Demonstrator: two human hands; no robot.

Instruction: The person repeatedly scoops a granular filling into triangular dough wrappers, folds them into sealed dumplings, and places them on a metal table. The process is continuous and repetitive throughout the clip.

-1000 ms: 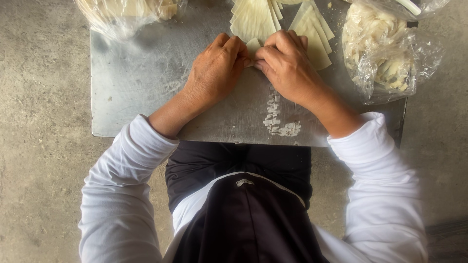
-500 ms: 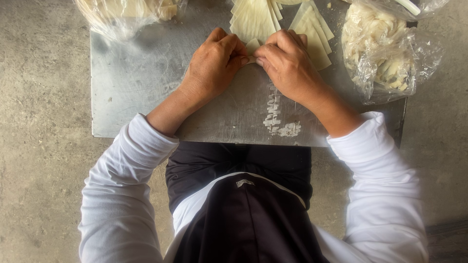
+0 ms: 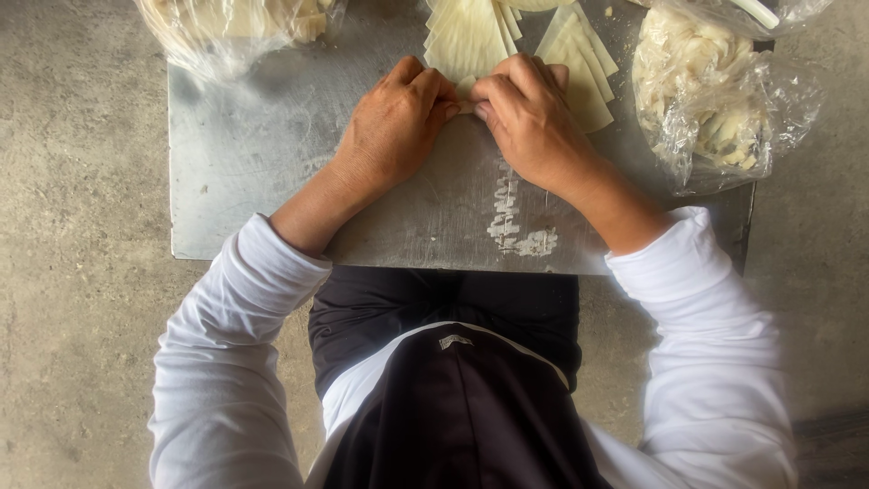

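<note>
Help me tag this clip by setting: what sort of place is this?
Probably a simple food-preparation spot, perhaps outdoors or in a workshop kitchen. A small metal table stands on a bare concrete floor; on the table are stacked pale dough wrappers and clear plastic bags of pale food, and both hands pinch a small piece.

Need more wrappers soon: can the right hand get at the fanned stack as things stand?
Probably yes. The right hand lies right beside the fanned stack, nothing between them, though its fingers pinch a small wrapper with the left hand.

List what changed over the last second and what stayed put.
Little changed: both hands stay pinched on the small pale piece between them; the left hand closed in slightly toward the right hand. The stacked pale sheets, the plastic bags and the metal table stayed put.
</note>
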